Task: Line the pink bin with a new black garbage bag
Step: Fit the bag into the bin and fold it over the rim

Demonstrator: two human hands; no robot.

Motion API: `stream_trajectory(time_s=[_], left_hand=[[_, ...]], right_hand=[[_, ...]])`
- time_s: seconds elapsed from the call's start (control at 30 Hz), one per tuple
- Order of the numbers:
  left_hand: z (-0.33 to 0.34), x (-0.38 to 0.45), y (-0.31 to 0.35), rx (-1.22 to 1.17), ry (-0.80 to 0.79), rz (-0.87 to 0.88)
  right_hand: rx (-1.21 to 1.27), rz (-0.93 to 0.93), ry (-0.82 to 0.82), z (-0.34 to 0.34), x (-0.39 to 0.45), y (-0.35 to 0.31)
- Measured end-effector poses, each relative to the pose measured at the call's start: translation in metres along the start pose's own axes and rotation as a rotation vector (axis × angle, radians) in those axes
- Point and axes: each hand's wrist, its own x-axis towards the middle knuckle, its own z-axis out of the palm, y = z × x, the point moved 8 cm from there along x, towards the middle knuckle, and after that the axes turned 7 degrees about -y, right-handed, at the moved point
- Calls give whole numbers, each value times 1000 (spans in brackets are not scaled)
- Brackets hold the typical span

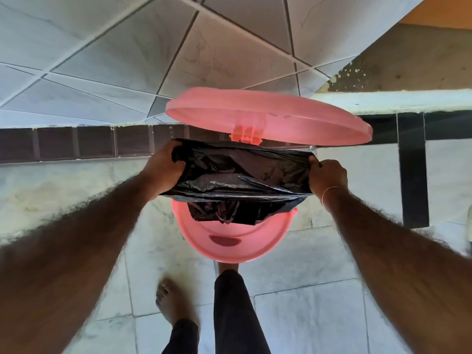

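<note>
The pink bin (229, 249) stands on the floor in front of me with its round pink lid (268, 114) swung up and open behind it. A black garbage bag (240, 175) is stretched wide over the bin's mouth, its lower part hanging down inside. My left hand (163, 167) grips the bag's left edge. My right hand (328, 176) grips its right edge. The bag hides most of the bin's rim; only the near rim and front wall show.
My right foot (227, 267) rests at the bin's base, where the pedal would be, and my left foot (171, 300) stands bare on the light floor tiles. A tiled wall with a dark skirting band (76, 144) runs behind the bin.
</note>
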Motion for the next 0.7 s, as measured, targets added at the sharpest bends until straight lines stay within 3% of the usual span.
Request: stream_trajectory(time_s=[0.3, 0.5, 0.7], left_hand=[[4, 1, -16, 87, -89, -31], [10, -8, -38, 131, -107, -26], [19, -34, -58, -10, -12, -55]], right_hand=[[16, 30, -20, 13, -5, 10], [108, 87, -117, 32, -9, 22], [419, 91, -209, 62, -36, 46]])
